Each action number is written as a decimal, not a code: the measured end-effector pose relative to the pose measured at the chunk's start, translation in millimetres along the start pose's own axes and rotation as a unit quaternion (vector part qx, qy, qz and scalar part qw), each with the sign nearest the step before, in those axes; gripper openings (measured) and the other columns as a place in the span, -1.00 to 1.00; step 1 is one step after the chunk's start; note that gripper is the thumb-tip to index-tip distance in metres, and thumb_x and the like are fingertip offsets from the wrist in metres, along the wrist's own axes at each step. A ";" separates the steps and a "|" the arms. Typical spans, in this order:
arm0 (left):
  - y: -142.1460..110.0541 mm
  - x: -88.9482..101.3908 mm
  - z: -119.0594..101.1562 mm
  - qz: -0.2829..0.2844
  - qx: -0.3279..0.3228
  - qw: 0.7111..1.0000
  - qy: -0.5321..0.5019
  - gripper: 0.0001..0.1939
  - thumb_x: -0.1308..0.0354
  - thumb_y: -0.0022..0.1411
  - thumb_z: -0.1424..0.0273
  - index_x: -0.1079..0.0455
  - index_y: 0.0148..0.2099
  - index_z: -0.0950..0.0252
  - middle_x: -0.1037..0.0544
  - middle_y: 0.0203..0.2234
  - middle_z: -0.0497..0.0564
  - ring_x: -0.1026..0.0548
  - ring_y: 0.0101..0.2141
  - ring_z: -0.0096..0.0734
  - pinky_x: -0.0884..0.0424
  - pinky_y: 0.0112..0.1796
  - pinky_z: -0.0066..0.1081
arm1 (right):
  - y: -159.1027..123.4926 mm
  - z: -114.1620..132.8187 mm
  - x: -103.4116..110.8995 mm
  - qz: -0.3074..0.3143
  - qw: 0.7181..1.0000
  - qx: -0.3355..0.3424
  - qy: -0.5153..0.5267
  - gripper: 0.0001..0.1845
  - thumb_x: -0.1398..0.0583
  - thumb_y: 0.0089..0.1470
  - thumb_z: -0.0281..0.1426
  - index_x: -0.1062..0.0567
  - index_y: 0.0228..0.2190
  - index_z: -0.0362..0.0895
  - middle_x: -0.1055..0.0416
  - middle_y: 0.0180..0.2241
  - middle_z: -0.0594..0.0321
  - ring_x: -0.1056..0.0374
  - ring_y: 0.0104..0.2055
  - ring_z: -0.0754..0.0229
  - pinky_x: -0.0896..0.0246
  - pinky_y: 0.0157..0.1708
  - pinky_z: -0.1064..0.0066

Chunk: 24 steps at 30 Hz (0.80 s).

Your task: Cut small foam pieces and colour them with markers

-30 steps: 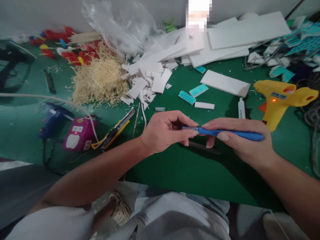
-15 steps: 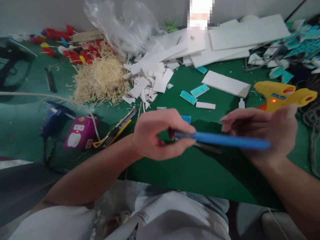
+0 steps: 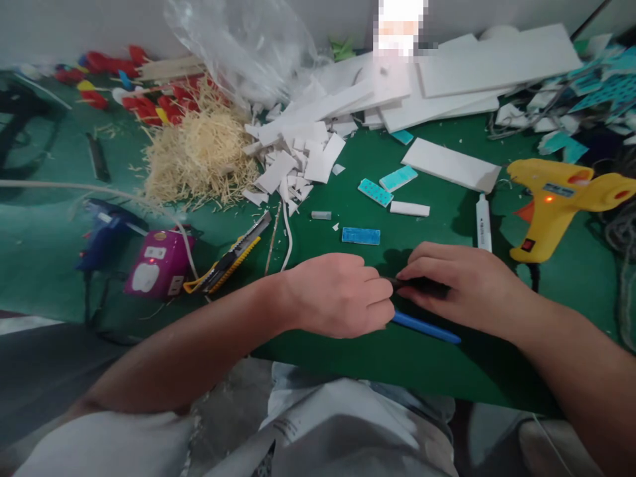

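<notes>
My left hand (image 3: 342, 297) is closed, palm down, low over the green tabletop. A slim blue pen-like stick (image 3: 427, 328) comes out from under its fingers and slants toward the lower right; its other end is hidden. Facing it, my right hand (image 3: 457, 281) pinches a thin dark strip (image 3: 389, 281) whose far end runs to the left fingertips. Most of that strip is covered by fingers and shadow. Just beyond the hands lie a small blue rectangular piece (image 3: 360, 236) and a short clear cap-like piece (image 3: 321, 215).
A yellow glue gun (image 3: 551, 205) with a lit lamp and a white tube (image 3: 483, 222) lie right. On the left are a utility knife (image 3: 231, 255), a purple power adapter (image 3: 161, 262) and a blue glue gun (image 3: 106, 232). Straw (image 3: 203, 149) and white board scraps (image 3: 298, 159) lie behind.
Both hands have come down and closer together. The blue stick has dropped lower and tilted. My right hand has moved left and closed on the thin strip, uncovering the yellow glue gun.
</notes>
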<state>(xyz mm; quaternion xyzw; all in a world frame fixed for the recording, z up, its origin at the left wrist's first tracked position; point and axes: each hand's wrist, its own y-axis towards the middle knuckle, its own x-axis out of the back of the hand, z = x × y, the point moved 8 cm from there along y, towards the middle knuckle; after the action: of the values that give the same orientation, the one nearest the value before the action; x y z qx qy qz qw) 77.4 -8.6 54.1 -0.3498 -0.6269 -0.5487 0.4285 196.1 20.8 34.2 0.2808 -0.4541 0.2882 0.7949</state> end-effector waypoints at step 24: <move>-12.3 -4.7 40.2 -0.101 0.294 0.937 -0.162 -0.79 -0.16 0.51 0.29 -0.59 -0.07 0.24 -0.69 -0.35 -0.09 -0.63 -0.34 -0.52 -0.43 -0.33 -0.58 | 5.3 17.3 12.1 -0.073 0.995 0.007 -0.065 -0.77 -0.08 0.29 -0.47 -0.54 -0.17 -0.11 -0.66 -0.22 0.10 -0.59 -0.28 0.15 -0.45 -0.38 0.38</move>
<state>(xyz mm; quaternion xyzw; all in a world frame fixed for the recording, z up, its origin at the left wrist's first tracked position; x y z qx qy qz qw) 61.8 29.3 43.8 -0.2272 -0.8533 -0.3164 0.3465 187.8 14.5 53.3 0.3373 -0.4813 0.2139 0.7803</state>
